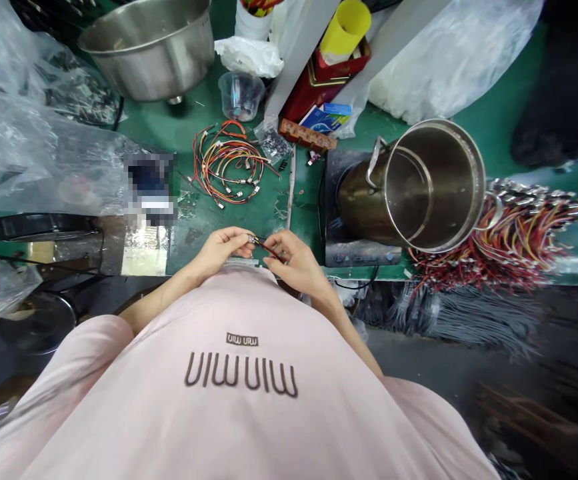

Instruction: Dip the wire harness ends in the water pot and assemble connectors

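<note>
Close to my body at the table's front edge, my left hand (227, 247) pinches the connector end of a small wire harness (267, 249). My right hand (296, 261) has its fingers closed around the dark and red wires of the same harness, just to the right. The small connector is partly hidden by my left fingertips. Beyond my hands a loose coil of red, yellow and black wires (229, 167) with white connectors lies on the green table (209, 243). A small clear bag of tiny parts (273, 141) lies beside the coil.
At right a tall steel pot (369, 193) stands on a black induction cooker (336, 250), beside a large pile of wire harnesses (523, 233). A steel basin (153, 57), a clear plastic cup (241, 97) and a red box (313, 83) stand behind. Plastic bags (33, 147) cover the left.
</note>
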A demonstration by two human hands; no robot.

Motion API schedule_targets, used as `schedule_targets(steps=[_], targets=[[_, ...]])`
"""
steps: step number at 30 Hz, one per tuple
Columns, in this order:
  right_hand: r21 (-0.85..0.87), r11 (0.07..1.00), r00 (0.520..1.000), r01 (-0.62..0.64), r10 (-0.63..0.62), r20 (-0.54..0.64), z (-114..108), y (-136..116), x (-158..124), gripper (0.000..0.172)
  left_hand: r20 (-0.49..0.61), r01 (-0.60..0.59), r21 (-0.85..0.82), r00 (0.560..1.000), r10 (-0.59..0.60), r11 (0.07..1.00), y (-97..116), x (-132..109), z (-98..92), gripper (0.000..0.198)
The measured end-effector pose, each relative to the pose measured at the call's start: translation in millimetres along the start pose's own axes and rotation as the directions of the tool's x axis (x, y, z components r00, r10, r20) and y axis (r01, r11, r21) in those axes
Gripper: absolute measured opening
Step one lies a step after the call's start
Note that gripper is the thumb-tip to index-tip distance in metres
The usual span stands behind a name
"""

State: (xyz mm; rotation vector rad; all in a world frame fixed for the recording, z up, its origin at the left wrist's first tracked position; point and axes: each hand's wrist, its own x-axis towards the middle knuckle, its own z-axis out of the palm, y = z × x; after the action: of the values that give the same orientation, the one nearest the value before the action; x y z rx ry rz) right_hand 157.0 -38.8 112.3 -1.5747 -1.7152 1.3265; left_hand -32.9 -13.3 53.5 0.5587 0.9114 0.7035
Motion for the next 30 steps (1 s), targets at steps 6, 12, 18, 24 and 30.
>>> schedule_targets(steps=[6, 12, 18, 24, 30], targets=[[0.143, 0.986, 0.978, -0.085, 0.055, 0.201, -16.6, 5.0, -4.7, 0.031, -0.009, 0.062, -0.146, 0.998, -0.064, 0.987, -0.1, 2.8, -3.1, 0.036], [0.442, 0.868, 0.929, -0.229, 0.059, 0.367, -34.0, 20.1, -8.7, 0.035, -0.042, 0.117, -0.25, 0.99, -0.132, 0.961, 3.0, 4.6, -7.7, 0.025], [0.569, 0.751, 0.912, -0.335, 0.107, 0.395, -48.4, 28.5, -13.9, 0.03, -0.107, 0.117, -0.263, 0.983, -0.15, 0.957, 7.5, 7.4, -12.5, 0.018], [0.588, 0.732, 0.913, -0.344, 0.114, 0.392, -58.3, 30.5, -13.7, 0.03, -0.141, 0.098, -0.29, 0.98, -0.144, 0.952, 7.7, 11.5, -15.1, 0.018], [0.587, 0.74, 0.92, -0.328, 0.109, 0.376, -64.3, 32.3, -10.2, 0.029, -0.199, 0.097, -0.306, 0.966, -0.164, 0.947, 6.8, 16.6, -17.7, 0.019]])
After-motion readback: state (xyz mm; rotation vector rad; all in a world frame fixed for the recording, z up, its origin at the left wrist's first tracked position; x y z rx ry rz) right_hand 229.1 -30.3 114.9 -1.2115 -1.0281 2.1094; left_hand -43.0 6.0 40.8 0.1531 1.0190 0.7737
